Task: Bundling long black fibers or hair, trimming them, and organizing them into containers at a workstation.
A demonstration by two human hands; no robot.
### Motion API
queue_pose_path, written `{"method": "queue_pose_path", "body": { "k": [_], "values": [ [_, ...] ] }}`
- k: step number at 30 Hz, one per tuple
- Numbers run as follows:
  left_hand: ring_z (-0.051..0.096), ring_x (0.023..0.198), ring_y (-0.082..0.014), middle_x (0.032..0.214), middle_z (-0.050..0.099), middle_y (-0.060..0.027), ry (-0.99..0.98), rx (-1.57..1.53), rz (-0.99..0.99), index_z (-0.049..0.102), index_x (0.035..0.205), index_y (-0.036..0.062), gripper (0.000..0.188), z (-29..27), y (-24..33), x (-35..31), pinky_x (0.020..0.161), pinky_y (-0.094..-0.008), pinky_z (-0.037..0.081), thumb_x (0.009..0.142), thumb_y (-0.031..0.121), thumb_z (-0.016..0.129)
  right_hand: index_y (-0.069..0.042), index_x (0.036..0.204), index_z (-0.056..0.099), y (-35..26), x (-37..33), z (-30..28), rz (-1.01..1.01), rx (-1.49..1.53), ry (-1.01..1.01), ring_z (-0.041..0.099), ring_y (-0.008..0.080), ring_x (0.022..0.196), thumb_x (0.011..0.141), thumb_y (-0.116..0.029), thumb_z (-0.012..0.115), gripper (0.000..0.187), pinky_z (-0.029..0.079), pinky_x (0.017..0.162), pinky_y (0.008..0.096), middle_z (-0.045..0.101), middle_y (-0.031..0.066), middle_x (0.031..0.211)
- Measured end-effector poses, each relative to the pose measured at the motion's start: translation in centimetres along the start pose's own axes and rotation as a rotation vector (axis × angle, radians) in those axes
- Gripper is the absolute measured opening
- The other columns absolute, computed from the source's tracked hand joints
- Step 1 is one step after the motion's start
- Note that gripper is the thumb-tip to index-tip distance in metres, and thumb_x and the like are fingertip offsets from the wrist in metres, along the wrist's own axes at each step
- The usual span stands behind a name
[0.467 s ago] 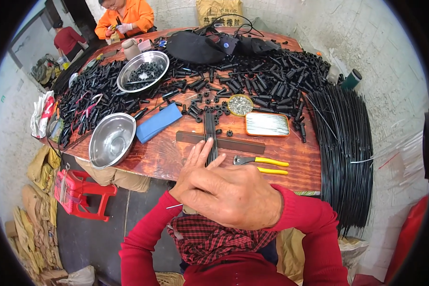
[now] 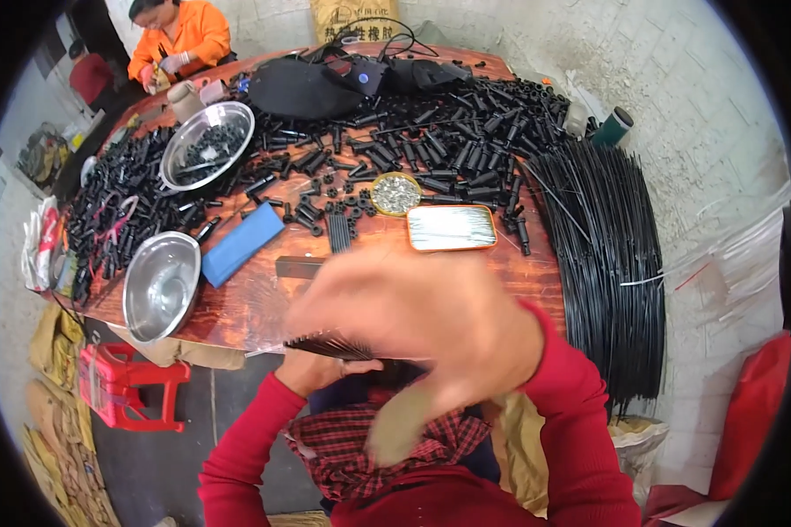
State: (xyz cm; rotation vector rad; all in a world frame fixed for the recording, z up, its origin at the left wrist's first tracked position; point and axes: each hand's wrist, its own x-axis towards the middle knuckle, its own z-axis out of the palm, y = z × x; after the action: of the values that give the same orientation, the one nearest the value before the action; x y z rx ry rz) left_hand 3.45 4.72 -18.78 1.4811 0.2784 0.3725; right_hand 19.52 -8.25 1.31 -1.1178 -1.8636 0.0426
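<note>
A flat row of thin black rods (image 2: 339, 230) lies across a dark bar (image 2: 295, 267) on the wooden table. At the table's near edge the rods' close-set near ends (image 2: 327, 344) rest in my left hand (image 2: 315, 371), whose fingers are partly hidden. Smeared by motion, my right hand (image 2: 422, 307) passes over the rods and covers their middle. A blurred tan patch (image 2: 400, 426) hangs below it, perhaps a covered thumb; whether this hand holds anything does not show.
A blue block (image 2: 242, 244), an empty steel bowl (image 2: 160, 285), a bowl of black parts (image 2: 206, 145), a round tin (image 2: 396, 193) and a tray of pins (image 2: 451, 228) surround the work. Black wires (image 2: 602, 281) hang at the right. A person in orange (image 2: 185, 39) sits at far left.
My left hand has gone from lying on the rods to their near ends. My right hand has risen, opened out and blurred over the pliers, now hidden. The whole view has shifted.
</note>
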Motion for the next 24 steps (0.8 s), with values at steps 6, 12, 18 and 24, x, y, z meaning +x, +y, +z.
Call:
{"method": "queue_pose_path", "body": {
  "k": [6, 12, 18, 24],
  "values": [
    [0.023, 0.15, -0.0456, 0.164, 0.023, -0.0234, -0.2, 1.224, 0.328, 0.037, 0.156, 0.0107, 0.108, -0.8, 3.3, 0.0, 0.121, -0.0523, 0.025, 0.072, 0.07, 0.072, 0.002, 0.113, 0.066, 10.8, -7.5, -3.3, 0.713, -0.104, 0.114, 0.066, 0.0162, 0.082, 0.093, 0.0, 0.059, 0.022, 0.052, 0.076, 0.0321, 0.067, 0.009, 0.1],
    [0.026, 0.149, -0.0462, 0.163, 0.025, -0.0238, -0.187, 1.23, 0.333, 0.039, 0.154, 0.0088, 0.108, -0.9, 2.8, 0.2, 0.119, -0.0533, 0.029, 0.071, 0.07, 0.072, -0.01, 0.101, 0.07, 16.5, -11.9, -1.7, 0.592, -0.585, -0.107, 0.067, 0.0299, 0.085, 0.083, -0.006, 0.068, 0.018, 0.053, 0.071, 0.0391, 0.064, 0.0081, 0.095],
    [0.033, 0.147, -0.0429, 0.161, 0.032, -0.0233, -0.138, 1.159, 0.329, 0.044, 0.151, 0.0102, 0.09, -0.5, 3.7, 0.2, 0.119, -0.0519, 0.03, 0.082, 0.062, 0.068, -0.009, 0.093, 0.067, 16.8, -10.9, -1.9, 0.516, -0.682, -0.227, 0.067, 0.0294, 0.082, 0.081, -0.006, 0.069, 0.013, 0.053, 0.069, 0.0408, 0.063, 0.0073, 0.092],
    [0.032, 0.148, -0.0424, 0.162, 0.03, -0.0218, -0.119, 1.124, 0.345, 0.044, 0.151, 0.01, 0.085, -1.1, 3.2, 0.2, 0.12, -0.0518, 0.029, 0.08, 0.046, 0.074, -0.008, 0.089, 0.066, 16.7, -9.6, -2.1, 0.43, -0.699, -0.135, 0.064, 0.03, 0.082, 0.077, -0.004, 0.071, 0.013, 0.051, 0.07, 0.0412, 0.063, 0.0078, 0.087]
  ]
}}
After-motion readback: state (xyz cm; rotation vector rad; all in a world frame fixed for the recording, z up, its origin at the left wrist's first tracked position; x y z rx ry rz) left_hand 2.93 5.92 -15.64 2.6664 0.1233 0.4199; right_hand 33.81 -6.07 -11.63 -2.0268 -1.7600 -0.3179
